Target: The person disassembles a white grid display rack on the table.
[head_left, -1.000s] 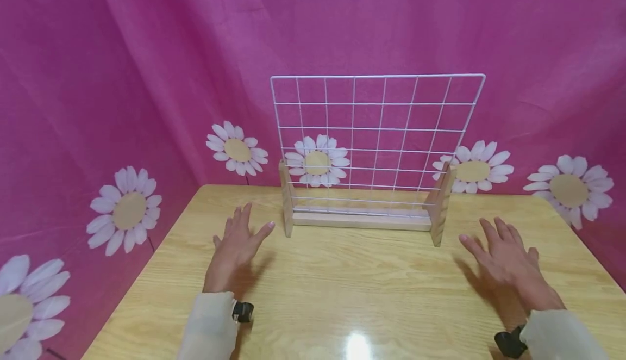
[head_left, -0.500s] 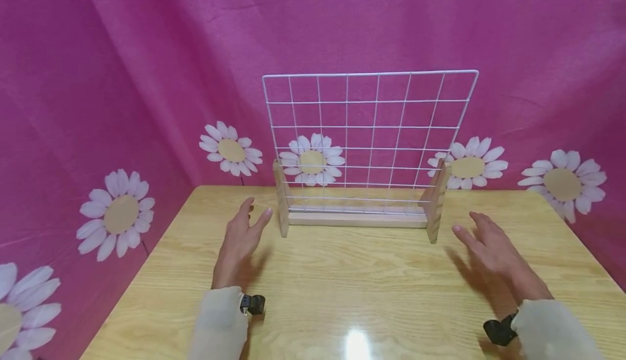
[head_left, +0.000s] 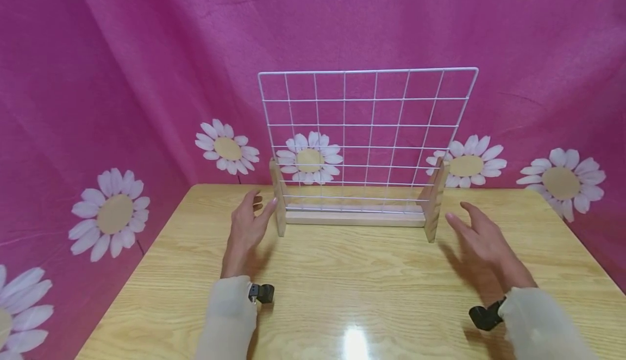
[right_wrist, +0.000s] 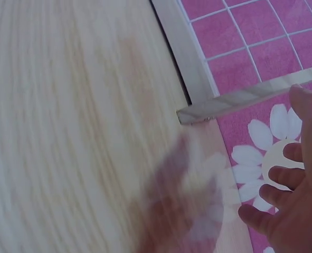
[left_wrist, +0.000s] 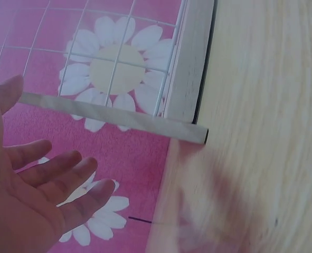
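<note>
And here are the two hands, one at each side of a white wire grid point(head_left: 370, 125) standing up from its wooden base point(head_left: 354, 217), towards the far side of the wood-grain table point(head_left: 313, 273). The left hand point(head_left: 246, 229) is up close at the left upright point(head_left: 279, 199), fingers loose and a little bent, thumb held apart and pointing at the wood; whether the thumb tip actually touches, the overlap makes hard to say. Over on the other flank, the right hand point(head_left: 484, 240) matches it, thumb and forefinger parted, fingers relaxed, palm turned in, just beside the right upright point(head_left: 435, 202). The grid sits between the two uprights, leaning slightly, its lower edge down by the crossbar of the base. Pale sleeves point(head_left: 230, 316) reach the wrists, and a small black device point(head_left: 264, 293) shows at the left cuff, another at the right. Behind it all hangs a pink cloth point(head_left: 362, 17), big white daisies lined up along its lower part.
</note>
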The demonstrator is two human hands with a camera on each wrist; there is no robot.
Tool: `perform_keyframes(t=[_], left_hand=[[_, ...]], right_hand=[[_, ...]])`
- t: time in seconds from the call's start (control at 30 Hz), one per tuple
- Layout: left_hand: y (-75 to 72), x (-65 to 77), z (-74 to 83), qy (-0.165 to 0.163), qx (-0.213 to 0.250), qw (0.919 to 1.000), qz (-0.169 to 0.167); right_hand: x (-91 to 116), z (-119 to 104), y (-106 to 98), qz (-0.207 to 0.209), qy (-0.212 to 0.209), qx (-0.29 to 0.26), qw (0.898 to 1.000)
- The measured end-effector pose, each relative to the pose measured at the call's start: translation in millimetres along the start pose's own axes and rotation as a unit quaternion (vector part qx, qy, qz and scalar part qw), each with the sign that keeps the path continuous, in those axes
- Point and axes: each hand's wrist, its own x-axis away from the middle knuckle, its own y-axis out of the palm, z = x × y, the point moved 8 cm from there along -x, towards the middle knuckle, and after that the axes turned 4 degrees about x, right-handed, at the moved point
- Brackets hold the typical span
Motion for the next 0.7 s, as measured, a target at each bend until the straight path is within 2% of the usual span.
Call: perform_keyframes(t=[0.27, 0.53, 0.7], left_hand=[[12.5, -7.0, 6.3, 0.014, 0.039, 0.9991, 0.007], [12.1, -14.2, 13.3, 0.032, 0.032, 0.9986, 0.028], [13.0, -17.8, 16.1, 0.028, 0.02, 0.999, 0.028]], right_hand=[[-6, -9, 0, 0.022, 0.0, -0.025, 0.999], [-11, -20, 2, 0.03, 0.018, -0.082, 0.996], [-16, -26, 0, 0.059, 0.021, -0.116, 0.991]])
